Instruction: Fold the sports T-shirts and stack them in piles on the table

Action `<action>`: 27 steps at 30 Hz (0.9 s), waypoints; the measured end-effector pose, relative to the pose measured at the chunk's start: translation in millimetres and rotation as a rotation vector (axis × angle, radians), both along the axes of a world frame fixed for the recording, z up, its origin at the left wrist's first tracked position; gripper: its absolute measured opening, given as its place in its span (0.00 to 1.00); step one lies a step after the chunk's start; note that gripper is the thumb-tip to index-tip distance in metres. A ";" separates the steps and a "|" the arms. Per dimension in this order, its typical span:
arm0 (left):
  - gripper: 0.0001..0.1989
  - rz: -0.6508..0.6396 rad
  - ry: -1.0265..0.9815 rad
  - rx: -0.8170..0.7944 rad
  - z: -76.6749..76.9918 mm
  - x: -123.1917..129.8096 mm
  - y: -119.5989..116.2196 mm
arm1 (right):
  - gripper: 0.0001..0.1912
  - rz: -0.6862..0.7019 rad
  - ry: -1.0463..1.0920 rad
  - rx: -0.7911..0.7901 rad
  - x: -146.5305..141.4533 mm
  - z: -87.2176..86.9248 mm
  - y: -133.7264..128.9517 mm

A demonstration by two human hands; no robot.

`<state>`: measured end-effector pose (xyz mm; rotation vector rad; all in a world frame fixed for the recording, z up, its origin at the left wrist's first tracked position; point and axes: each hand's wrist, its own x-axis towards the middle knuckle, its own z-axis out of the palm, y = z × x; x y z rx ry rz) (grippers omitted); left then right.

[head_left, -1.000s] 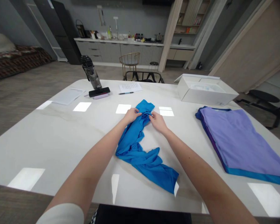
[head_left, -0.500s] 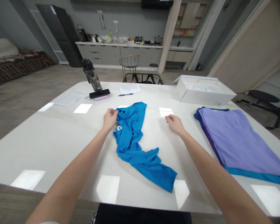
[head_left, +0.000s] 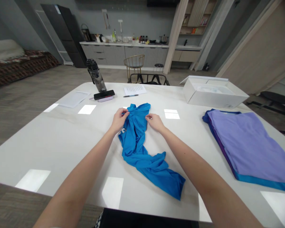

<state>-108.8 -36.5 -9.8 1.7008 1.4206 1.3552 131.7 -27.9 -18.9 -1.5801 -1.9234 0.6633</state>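
- Left hand (head_left: 120,120): arm extended forward from the lower left, wrist low, fingers curled; grasps the upper left edge of the blue shirt (head_left: 135,148), with a small white print just below the hand.
- Right hand (head_left: 155,123): arm extended forward from the lower right, thumb and fingers drawn together; fingertips pinch the upper right edge of the shirt.
- Shirt: rumpled, flat on the table (head_left: 38,142) near its centre, upper part between the hands, twisted lower part trailing toward the near right.
- Right side: folded purple garment (head_left: 247,145) with a blue border, well apart from both hands; open white box (head_left: 211,95) beyond it.
- Far side: upright water bottle (head_left: 96,76) beside a smartphone (head_left: 104,94) lying on a pale case; printed sheet (head_left: 135,90) under a pen (head_left: 130,95); loose papers (head_left: 73,99) to the left.
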 end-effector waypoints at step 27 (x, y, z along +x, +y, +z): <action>0.14 0.112 -0.944 -0.243 -5.7 -42.7 -18.0 | 0.11 0.075 -0.071 0.086 -37.9 7.4 -2.6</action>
